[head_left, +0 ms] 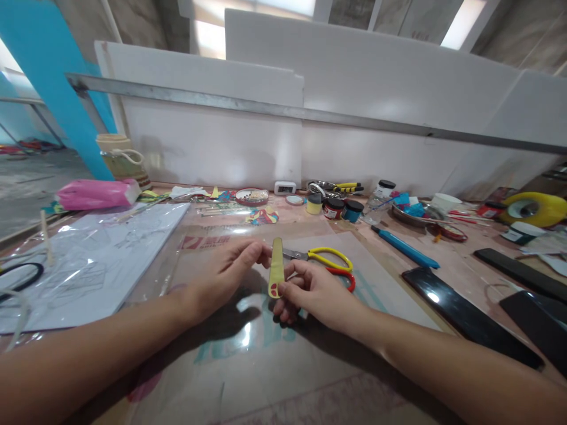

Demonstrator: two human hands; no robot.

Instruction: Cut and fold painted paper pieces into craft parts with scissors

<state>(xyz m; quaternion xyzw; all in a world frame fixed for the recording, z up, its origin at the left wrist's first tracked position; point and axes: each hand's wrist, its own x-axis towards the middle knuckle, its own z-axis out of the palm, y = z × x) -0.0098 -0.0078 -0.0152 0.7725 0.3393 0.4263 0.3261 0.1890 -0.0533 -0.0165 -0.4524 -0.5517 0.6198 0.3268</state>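
A flat yellow strip with rounded ends and a small red patterned patch near its lower end stands upright between my hands. My right hand pinches it near the lower end, thumb at the red patch and other fingers curled below. On the other side, my left hand is closed, its fingertips at the upper left edge of the strip and partly hidden behind it. Scissors with one yellow and one red handle lie just beyond my right hand, their blades partly covered by the strip.
Clear plastic sheeting covers the table. Sketched paper lies left, near a pink packet. Paint jars, pliers and a small digital clock stand behind. To the right are a blue pen-like tool, a phone and yellow tape.
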